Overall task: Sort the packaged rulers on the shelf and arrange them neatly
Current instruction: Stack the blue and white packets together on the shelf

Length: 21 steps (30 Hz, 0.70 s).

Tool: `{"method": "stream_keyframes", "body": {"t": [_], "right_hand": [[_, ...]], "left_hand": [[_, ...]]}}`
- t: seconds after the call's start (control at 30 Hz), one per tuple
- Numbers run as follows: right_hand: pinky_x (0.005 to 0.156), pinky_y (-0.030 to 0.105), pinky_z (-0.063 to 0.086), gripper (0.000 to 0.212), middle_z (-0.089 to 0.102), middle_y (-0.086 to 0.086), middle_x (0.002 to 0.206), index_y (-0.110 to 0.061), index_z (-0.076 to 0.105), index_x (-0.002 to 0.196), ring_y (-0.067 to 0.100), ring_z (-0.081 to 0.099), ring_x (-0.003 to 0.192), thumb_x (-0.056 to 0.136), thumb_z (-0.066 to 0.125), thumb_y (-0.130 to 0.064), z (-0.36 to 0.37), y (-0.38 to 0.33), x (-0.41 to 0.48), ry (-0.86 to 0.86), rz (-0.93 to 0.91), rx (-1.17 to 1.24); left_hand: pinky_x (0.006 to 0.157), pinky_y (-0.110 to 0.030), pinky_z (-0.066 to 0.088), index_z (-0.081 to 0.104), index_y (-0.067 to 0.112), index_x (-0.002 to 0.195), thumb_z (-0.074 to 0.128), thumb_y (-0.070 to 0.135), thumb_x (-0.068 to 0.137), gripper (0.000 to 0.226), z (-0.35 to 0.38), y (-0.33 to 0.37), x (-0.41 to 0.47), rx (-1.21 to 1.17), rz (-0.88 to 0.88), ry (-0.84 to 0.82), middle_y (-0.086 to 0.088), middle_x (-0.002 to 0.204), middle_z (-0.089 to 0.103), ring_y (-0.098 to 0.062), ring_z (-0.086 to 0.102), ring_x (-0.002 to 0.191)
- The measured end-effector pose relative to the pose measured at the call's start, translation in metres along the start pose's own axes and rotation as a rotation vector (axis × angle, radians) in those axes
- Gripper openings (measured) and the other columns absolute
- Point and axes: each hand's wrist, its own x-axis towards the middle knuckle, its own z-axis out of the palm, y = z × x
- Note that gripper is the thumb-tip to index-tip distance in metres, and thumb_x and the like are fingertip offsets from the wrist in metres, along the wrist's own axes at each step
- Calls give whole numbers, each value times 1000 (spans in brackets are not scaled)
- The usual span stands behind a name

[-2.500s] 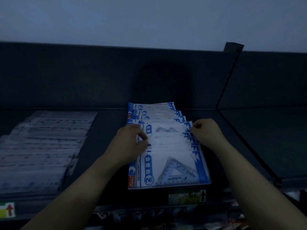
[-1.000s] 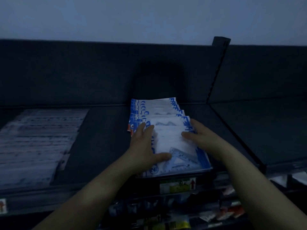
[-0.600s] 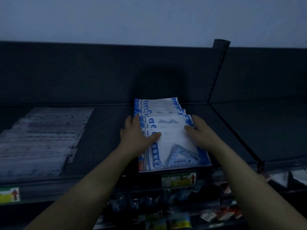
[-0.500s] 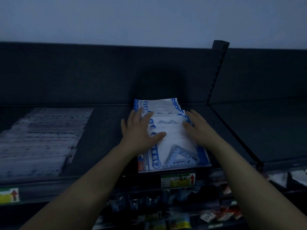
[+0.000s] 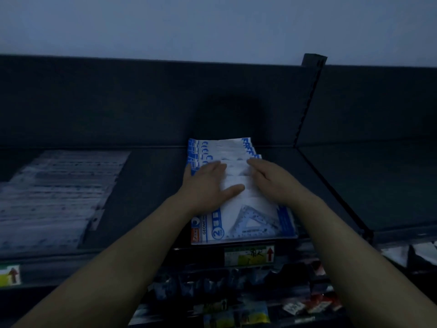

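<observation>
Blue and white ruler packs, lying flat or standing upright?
Lying flat: ruler packs overlap on the shelf, left hand and right hand flat on them.

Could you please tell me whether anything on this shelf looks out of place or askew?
Only one thing: in the row of clear-wrapped straight rulers on the left of the dark shelf, one pack's hang tab juts out past the right edge. The blue-and-white set-square packs look evenly fanned.

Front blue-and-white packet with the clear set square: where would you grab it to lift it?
Probably pinch the near edge of the front blue-and-white plastic packet, coming from the front. It lies flat atop the shingled row, that edge is bare at the dark shelf lip, and the left hand and right hand cover the parts farther back.
</observation>
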Motion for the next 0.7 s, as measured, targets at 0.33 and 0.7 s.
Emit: {"method": "stream_keyframes", "body": {"t": [0.33, 0.7], "right_hand": [[104, 35, 35, 40, 50, 11, 136, -7, 45, 135, 27, 45, 125, 101, 38, -27, 5, -5, 10, -35, -43, -141], [111, 23, 19, 52, 33, 6, 153, -12, 34, 146, 18, 31, 139, 99, 43, -33, 6, -23, 26, 44, -144, -146]], "left_hand": [[117, -52, 9, 27, 26, 149, 27, 65, 93, 69, 1, -6, 5, -26, -72, 81, 3, 158, 22, -18, 16, 146], [88, -27, 43, 59, 20, 126, 49, 41, 96, 39, -13, -16, -17, -238, -198, 420, -1, 125, 61, -18, 57, 109]]}}
